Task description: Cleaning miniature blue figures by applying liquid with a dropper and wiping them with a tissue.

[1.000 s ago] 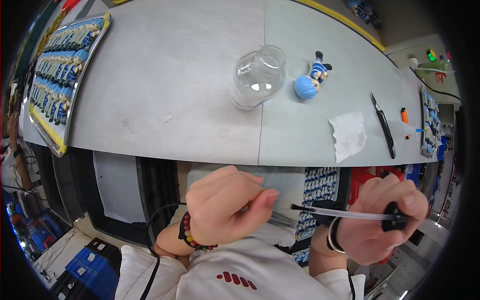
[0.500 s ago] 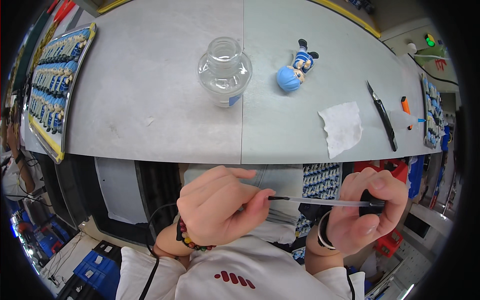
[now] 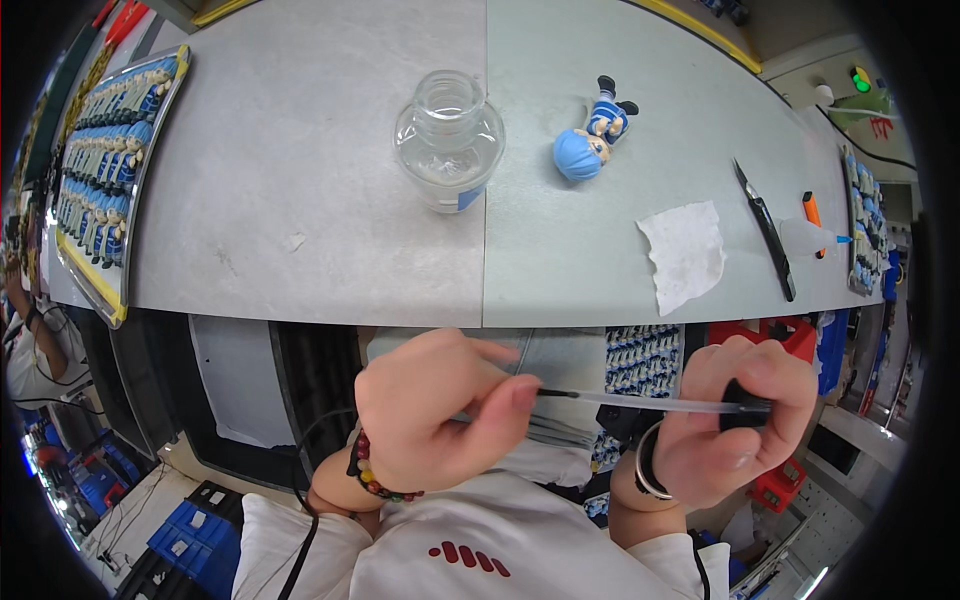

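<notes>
My right hand [image 3: 745, 425] is closed around the black cap of a cap brush [image 3: 660, 403], whose translucent stem points left. My left hand [image 3: 440, 405] is closed too, its thumb pressed at the dark bristle end; the very tip is hidden behind the thumb. Both hands are in front of the table edge, over my lap. On the table beyond them stands an uncapped clear glass bottle [image 3: 450, 150] with a little liquid visible inside. To its right lies a blue-haired figurine [image 3: 590, 140] in blue and black.
A torn white paper piece [image 3: 683, 257], a black-handled craft knife [image 3: 766, 235] and an orange tool [image 3: 811, 215] lie at the right. Trays of similar figurines stand at the left [image 3: 178, 90] and far right [image 3: 862, 225]. The table's front edge [image 3: 400, 326] runs above my hands.
My left hand has shifted slightly left and turned a little, its thumb drawing along the bristle end. My right hand and the brush are almost unmoved.
</notes>
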`<state>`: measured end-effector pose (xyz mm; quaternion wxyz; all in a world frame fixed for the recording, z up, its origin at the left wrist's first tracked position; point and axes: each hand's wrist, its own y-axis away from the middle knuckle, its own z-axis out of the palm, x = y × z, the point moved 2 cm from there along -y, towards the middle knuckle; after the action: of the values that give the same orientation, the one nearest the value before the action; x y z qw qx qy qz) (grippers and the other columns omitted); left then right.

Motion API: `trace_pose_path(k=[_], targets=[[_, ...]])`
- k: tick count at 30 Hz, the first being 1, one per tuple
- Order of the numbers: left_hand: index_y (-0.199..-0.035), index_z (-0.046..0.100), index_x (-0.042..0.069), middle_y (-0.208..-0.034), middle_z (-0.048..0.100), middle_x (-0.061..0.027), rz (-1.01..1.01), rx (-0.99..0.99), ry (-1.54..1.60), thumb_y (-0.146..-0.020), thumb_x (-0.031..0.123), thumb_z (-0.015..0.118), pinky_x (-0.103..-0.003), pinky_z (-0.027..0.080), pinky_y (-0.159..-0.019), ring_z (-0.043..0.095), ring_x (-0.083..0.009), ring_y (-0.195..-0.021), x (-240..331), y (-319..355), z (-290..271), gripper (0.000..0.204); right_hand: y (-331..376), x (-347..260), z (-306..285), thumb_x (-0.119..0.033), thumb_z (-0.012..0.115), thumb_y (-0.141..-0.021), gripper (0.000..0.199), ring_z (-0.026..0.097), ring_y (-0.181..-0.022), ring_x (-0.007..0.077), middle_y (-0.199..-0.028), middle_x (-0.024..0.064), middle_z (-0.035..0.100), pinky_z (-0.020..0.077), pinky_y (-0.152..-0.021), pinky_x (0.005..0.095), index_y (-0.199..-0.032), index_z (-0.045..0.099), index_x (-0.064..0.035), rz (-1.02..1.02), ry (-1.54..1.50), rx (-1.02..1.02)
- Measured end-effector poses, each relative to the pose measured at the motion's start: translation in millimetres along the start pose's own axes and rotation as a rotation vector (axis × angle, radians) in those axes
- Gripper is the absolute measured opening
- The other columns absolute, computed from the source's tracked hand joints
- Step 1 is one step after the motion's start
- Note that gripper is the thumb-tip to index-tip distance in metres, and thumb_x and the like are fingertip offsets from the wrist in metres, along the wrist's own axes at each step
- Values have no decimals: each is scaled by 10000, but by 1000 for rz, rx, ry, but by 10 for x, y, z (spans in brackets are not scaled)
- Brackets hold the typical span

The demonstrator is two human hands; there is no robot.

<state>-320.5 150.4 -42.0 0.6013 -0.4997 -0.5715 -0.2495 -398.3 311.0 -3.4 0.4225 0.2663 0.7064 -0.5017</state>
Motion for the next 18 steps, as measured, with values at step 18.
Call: trace_pose_path(k=[18], targets=[[-595, 527, -1, -477, 482, -35, -568, -123, 820, -893, 151, 450, -277, 482, -479, 405, -65, -401, -136, 71, -52, 344, -769, -158, -94, -333, 368, -944, 516, 342, -578, 45, -706, 9, 438, 231, -472, 172, -1236, 386, 93, -146, 183, 118]])
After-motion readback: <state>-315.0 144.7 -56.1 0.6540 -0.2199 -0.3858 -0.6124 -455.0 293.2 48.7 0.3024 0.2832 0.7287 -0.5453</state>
